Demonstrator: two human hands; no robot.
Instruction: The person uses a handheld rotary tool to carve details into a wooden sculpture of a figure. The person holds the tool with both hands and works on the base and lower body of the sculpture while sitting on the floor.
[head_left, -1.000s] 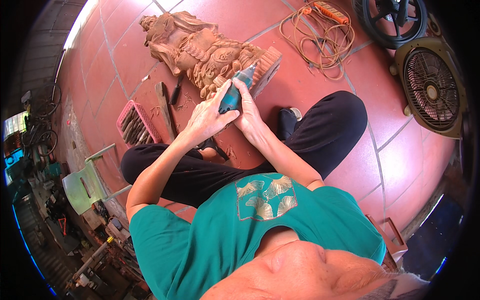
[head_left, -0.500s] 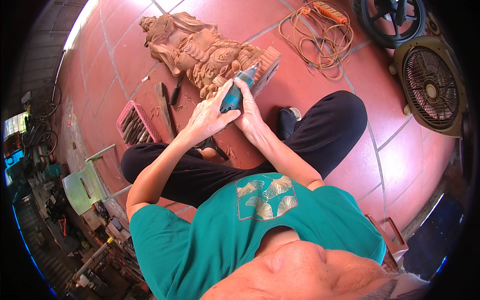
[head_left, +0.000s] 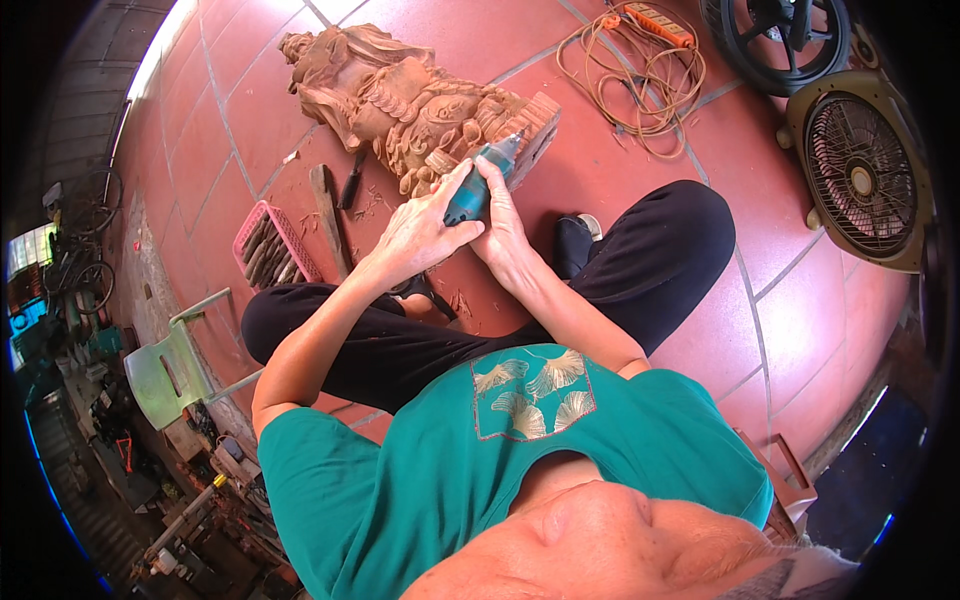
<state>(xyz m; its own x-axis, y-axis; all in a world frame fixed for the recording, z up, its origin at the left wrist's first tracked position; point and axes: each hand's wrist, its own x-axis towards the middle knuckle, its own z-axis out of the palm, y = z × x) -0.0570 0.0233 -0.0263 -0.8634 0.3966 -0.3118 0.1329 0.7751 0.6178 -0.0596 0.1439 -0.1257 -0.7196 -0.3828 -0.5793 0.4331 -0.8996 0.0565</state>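
A carved wooden statue (head_left: 400, 105) lies on its back on the tiled floor, its base end toward the right. Both of my hands are wrapped round a teal power carving tool (head_left: 468, 195) with a pale metal nose. That nose points up and right, at the carving near the statue's base; whether the tip touches the wood I cannot tell. My left hand (head_left: 425, 222) grips the tool's left side, close to the statue's edge. Along its right side lies my right hand (head_left: 500, 220), thumb on top of the body.
Left of my crossed legs are a pink basket (head_left: 270, 245) of chisel-like tools, a wooden mallet-like stick (head_left: 328, 220) and a dark-handled tool (head_left: 351, 182). Wood shavings litter the floor. A coiled orange extension cord (head_left: 640, 90), a box fan (head_left: 860, 175) and a wheel (head_left: 780, 40) stand rightward.
The carving tool and both hands have shifted very slightly right, and the tool's nose sits a little lower against the base carving. The statue has not moved.
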